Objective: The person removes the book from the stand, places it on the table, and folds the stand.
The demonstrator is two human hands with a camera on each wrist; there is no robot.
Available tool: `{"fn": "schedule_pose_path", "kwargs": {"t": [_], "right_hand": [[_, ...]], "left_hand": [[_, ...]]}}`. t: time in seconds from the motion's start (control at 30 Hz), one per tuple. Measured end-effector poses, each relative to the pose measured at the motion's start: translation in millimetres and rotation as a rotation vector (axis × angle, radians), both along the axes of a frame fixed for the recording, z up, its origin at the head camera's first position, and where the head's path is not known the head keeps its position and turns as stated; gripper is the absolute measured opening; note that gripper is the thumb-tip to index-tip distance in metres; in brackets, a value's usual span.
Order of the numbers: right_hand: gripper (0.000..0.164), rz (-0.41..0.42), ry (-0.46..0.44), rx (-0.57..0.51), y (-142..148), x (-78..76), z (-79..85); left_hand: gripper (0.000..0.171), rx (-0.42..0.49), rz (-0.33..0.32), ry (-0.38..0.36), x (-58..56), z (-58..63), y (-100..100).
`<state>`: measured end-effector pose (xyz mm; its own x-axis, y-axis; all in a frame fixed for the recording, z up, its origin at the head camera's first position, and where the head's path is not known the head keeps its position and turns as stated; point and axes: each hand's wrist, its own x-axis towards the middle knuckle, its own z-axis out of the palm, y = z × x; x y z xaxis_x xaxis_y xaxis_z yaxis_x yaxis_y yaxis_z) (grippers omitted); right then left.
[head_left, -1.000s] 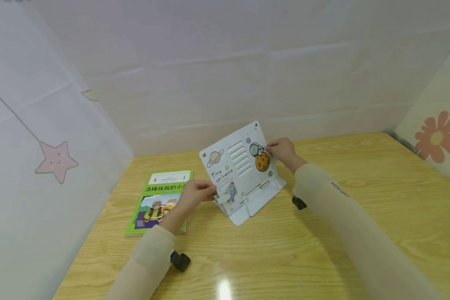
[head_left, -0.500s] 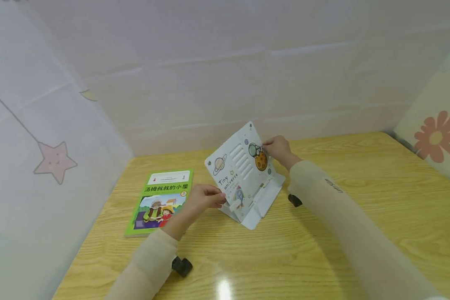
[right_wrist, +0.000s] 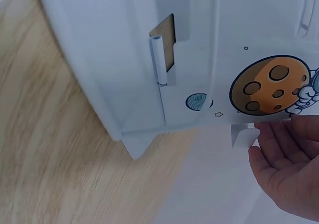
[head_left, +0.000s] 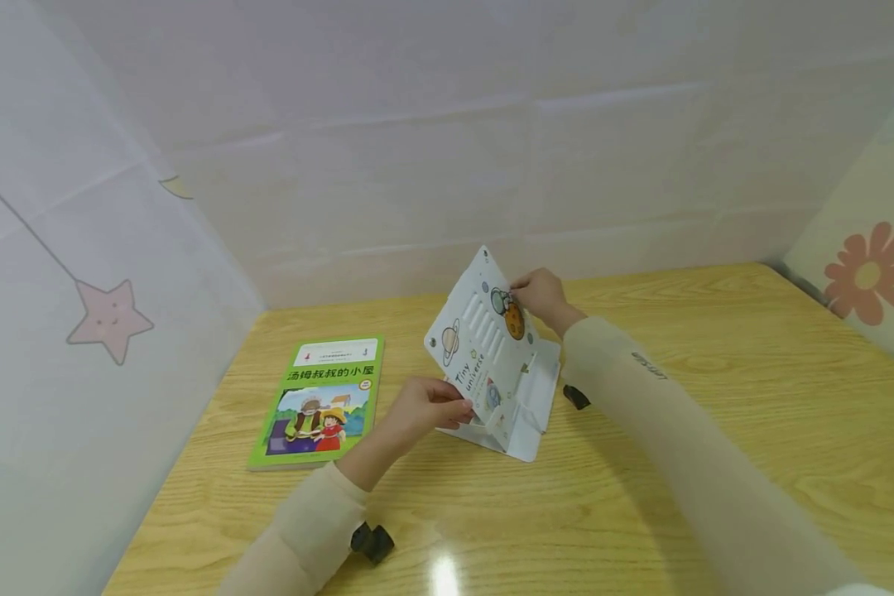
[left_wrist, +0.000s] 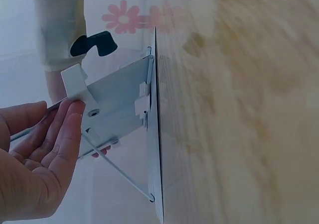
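Note:
A white metal book stand [head_left: 492, 352] printed with planets, a rocket and "Tiny universe" stands on the table, its panel tilted up from a flat base. My left hand [head_left: 422, 414] pinches the panel's left edge between thumb and fingers, beside a small white clip [left_wrist: 76, 82]. At the opposite edge, near the orange planet [right_wrist: 269, 86], my right hand [head_left: 542, 295] pinches the panel with its thumb on the printed face. A thin wire strut [left_wrist: 119, 170] runs from the panel's back to the base in the left wrist view.
On the wooden table [head_left: 641, 497], left of the stand, lies a green picture book [head_left: 320, 406] face up. A pale cloth wall [head_left: 447, 165] rises behind the table's far edge. A black wrist device [head_left: 372, 542] sits below my left sleeve.
The book stand has turned, its left side swinging toward me and to the right. Both hands keep their grip; the left has moved right and nearer, the right slightly leftward.

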<state>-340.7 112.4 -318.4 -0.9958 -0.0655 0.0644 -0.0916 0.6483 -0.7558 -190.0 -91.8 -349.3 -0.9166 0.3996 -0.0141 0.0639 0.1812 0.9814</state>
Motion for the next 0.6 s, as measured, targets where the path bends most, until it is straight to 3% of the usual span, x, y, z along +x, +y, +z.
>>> {"fn": "schedule_pose_path", "kwargs": {"t": [0.43, 0.6], "right_hand": [[0.024, 0.014, -0.025, 0.016, -20, -7.2, 0.0], [0.026, 0.035, -0.035, 0.039, -28, -2.9, 5.3]], "left_hand": [[0.019, 0.011, 0.063, 0.011, 13.6, 3.7, 20], [0.018, 0.014, 0.088, 0.036, 15.8, 2.8, 28]]}}
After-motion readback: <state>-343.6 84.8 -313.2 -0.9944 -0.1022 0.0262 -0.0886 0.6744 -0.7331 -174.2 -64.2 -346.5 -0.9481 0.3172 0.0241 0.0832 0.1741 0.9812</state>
